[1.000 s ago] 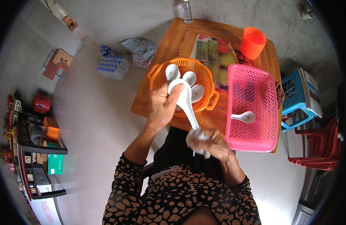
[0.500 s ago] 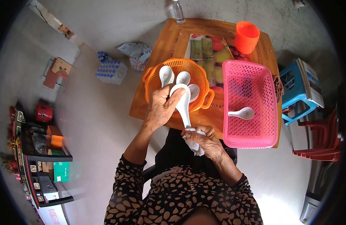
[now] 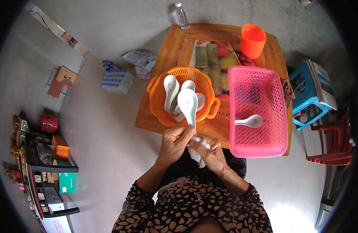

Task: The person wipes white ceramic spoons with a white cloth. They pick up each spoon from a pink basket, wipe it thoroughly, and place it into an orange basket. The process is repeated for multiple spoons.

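Observation:
A white soup spoon [image 3: 188,103] with a small printed pattern is held bowl-up in front of me. My left hand [image 3: 175,143] pinches its handle between thumb and fingers. My right hand [image 3: 213,154] is closed around a crumpled white cloth [image 3: 197,152], bunched at the lower end of the handle. Just beyond the hands, an orange colander [image 3: 157,105] holds several similar spoons [image 3: 170,91], some nested in a stack. To the right, a single soup spoon [image 3: 253,121] lies in a pink perforated basket [image 3: 234,139].
Both containers sit on a wooden table [image 3: 148,116]. At its far side stand stacked orange-red cups [image 3: 253,40] and a clear bottle [image 3: 182,16]. A blue stool [image 3: 303,101] is to the right; packed water bottles [image 3: 117,79] lie on the floor at left.
My left hand has slid from the spoon's bowl down to its handle, leaving the bowl uncovered. My right hand stays by the handle end with the cloth, now closer to the left hand.

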`<state>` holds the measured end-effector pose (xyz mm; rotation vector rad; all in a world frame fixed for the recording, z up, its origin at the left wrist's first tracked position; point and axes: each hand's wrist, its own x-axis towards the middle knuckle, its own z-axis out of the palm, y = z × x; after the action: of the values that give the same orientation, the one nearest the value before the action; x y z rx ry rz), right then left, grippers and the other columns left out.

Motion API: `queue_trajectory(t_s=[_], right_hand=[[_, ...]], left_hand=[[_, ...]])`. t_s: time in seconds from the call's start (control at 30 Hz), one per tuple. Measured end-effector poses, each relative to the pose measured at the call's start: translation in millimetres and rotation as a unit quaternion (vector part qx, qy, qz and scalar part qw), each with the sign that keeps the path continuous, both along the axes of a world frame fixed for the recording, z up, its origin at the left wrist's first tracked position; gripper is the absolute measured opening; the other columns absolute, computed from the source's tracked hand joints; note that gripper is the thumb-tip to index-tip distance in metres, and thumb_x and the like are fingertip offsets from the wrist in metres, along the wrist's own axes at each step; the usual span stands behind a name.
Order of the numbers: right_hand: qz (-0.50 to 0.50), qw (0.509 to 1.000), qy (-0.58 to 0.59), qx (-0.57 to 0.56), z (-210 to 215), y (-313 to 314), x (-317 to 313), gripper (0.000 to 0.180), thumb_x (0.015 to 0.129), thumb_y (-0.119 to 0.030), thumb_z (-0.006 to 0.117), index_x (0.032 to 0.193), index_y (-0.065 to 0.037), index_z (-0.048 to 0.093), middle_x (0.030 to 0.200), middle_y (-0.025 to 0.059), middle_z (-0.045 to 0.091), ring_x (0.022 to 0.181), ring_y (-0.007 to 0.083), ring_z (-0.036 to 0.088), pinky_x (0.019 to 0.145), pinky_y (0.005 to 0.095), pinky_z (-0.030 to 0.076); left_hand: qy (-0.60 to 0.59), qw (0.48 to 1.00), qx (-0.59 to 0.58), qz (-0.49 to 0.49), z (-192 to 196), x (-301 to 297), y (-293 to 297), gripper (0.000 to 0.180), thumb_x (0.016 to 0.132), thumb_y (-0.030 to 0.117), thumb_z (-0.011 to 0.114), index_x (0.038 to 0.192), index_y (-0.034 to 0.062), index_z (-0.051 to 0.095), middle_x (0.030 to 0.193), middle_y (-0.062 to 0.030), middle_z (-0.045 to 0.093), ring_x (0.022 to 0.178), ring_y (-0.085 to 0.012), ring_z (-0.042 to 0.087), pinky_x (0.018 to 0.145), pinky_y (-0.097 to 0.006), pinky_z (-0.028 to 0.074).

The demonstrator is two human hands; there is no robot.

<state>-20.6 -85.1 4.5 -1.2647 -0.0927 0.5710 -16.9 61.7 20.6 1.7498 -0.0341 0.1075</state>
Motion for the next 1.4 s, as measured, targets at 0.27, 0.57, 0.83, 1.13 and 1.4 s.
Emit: queue_trajectory(t_s=[0.27,0.57,0.83,1.13,1.4], right_hand=[[0.091,0.995,-0.016,-0.044,-20.2,3.9,-10.9,0.015,0.085,-0.016,0.062,0.092,-0.002,0.062,0.064,-0.0022,0.058,0.048,0.0032,0.048,0.044,0.0190,0.040],[0.094,0.993,0.061,-0.023,-36.5,9.2,-10.7,0.016,0.086,-0.019,0.061,0.090,-0.004,0.063,0.063,-0.0038,0.056,0.049,0.0026,0.047,0.043,0.0181,0.037],[0.089,0.991,0.090,-0.047,-41.7,10.5,-1.1,0.018,0.086,-0.022,0.060,0.092,-0.005,0.064,0.064,-0.0035,0.057,0.044,0.0031,0.045,0.037,0.0186,0.036],[0.081,0.991,0.093,-0.059,-51.5,14.3,0.2,0.017,0.085,-0.020,0.062,0.093,-0.005,0.065,0.065,-0.0024,0.058,0.043,0.0041,0.046,0.037,0.0192,0.037],[0.089,0.990,0.096,-0.056,-52.6,11.1,-4.2,0.017,0.086,-0.019,0.061,0.094,-0.005,0.064,0.067,-0.0032,0.059,0.045,0.0036,0.045,0.039,0.0180,0.035]], left_hand=[[-0.006,0.991,0.128,0.043,27.6,34.6,49.4,0.032,0.092,0.021,0.054,0.076,-0.0058,0.061,0.059,-0.0007,0.054,0.054,-0.0053,0.044,0.049,-0.024,0.037],[-0.024,0.941,0.337,0.013,-2.3,81.7,55.8,0.042,0.087,0.032,0.052,0.062,-0.0006,0.057,0.056,-0.0182,0.054,0.051,-0.0320,0.055,0.050,-0.040,0.042],[0.050,0.899,0.433,-0.024,0.1,91.1,51.1,0.045,0.089,0.037,0.048,0.067,-0.0004,0.061,0.062,-0.0148,0.060,0.057,-0.0280,0.059,0.058,-0.037,0.045],[-0.015,0.890,0.457,0.000,7.7,91.2,45.9,0.040,0.084,0.031,0.061,0.061,-0.0018,0.058,0.055,-0.0170,0.056,0.051,-0.0307,0.057,0.051,-0.039,0.045],[-0.012,0.907,0.421,0.026,5.5,84.9,48.5,0.039,0.072,0.035,0.074,0.072,-0.0025,0.062,0.061,-0.0147,0.059,0.051,-0.0237,0.056,0.051,-0.034,0.045]])
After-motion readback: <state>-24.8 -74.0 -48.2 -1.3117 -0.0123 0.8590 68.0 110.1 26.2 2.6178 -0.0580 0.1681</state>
